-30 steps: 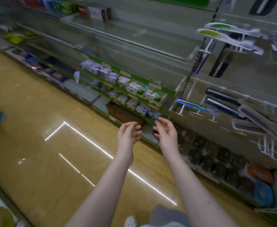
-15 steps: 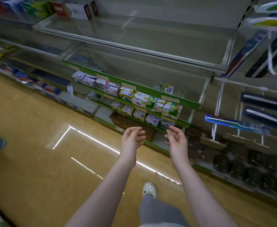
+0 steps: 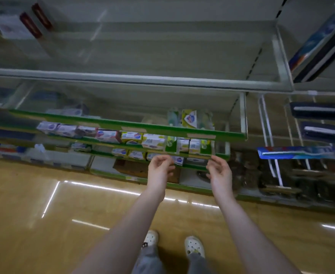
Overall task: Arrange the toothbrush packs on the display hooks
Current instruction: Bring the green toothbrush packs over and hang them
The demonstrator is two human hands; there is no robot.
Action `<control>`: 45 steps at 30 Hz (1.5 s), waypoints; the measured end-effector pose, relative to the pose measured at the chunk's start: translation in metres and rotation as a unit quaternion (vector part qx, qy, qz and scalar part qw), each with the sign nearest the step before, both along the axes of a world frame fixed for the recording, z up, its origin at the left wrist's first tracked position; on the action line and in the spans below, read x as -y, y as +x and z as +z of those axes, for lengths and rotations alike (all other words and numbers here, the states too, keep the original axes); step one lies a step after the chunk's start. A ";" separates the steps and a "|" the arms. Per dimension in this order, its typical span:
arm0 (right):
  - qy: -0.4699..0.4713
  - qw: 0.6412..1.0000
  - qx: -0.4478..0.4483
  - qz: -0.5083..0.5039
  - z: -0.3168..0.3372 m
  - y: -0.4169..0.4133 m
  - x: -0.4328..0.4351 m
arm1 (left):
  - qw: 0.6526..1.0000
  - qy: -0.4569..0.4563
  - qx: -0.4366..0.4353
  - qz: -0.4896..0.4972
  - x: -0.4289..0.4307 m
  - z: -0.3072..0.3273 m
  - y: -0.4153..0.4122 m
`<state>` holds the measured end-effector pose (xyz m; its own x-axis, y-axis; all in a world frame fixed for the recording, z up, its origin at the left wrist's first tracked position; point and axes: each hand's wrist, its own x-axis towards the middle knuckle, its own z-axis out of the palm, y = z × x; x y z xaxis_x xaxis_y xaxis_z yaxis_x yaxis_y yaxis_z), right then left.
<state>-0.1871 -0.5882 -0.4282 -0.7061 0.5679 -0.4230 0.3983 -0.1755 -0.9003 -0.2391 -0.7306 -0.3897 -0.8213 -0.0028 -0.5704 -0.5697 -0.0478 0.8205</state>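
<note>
My left hand (image 3: pixel 159 169) and my right hand (image 3: pixel 220 172) are held out side by side in front of the low shelves, fingers loosely curled and apart, holding nothing. Toothbrush packs hang at the far right: a blue pack (image 3: pixel 299 152) on a white display hook (image 3: pixel 275 165), two dark packs (image 3: pixel 321 112) above it, and more packs (image 3: pixel 321 44) at the top right corner. Both hands are left of and below these packs, not touching them.
Green-edged shelves (image 3: pixel 142 127) carry rows of small soap boxes (image 3: pixel 152 142) right behind my hands. A wide bare shelf (image 3: pixel 135 79) juts out above. Dark round items (image 3: pixel 249 175) fill the lowest right shelf. Glossy wooden floor and my white shoes (image 3: pixel 194 245) lie below.
The view has swung to face the shelves squarely and the hanging packs have slid to the right edge. Both hands have stayed empty and moved slightly apart.
</note>
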 end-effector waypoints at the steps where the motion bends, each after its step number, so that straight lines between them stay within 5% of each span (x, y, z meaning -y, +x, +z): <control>1: -0.005 1.000 0.004 -0.016 -0.005 -0.004 -0.001 | 1.000 -0.003 0.001 -0.010 0.001 -0.008 -0.009; 6: -0.058 0.994 0.014 -0.096 -0.047 -0.029 -0.005 | 0.998 -0.026 0.004 -0.056 -0.004 -0.062 -0.055; 12: -0.159 0.968 -0.034 -0.191 -0.106 -0.063 -0.007 | 0.993 -0.111 0.045 0.004 -0.012 -0.129 -0.103; 19: -0.240 0.912 -0.087 -0.322 -0.121 -0.081 -0.008 | 0.993 0.032 0.112 0.004 -0.009 -0.149 -0.114; 28: -0.314 0.893 -0.068 -0.314 -0.093 -0.055 0.007 | 0.989 0.014 0.135 -0.065 0.016 -0.117 -0.100; 35: -0.286 0.922 0.006 -0.262 -0.105 -0.069 -0.006 | 0.982 0.072 0.145 -0.096 0.022 -0.117 -0.103; 45: -0.341 0.896 -0.075 -0.275 -0.087 -0.053 0.009 | 0.971 0.047 0.174 -0.154 0.030 -0.097 -0.093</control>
<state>-0.2404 -0.5972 -0.5149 -0.4765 0.4928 -0.7281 -0.0329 -0.8375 -0.5454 -0.3321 -0.7605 -0.4863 -0.5318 0.2783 -0.7999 -0.8113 0.1037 0.5754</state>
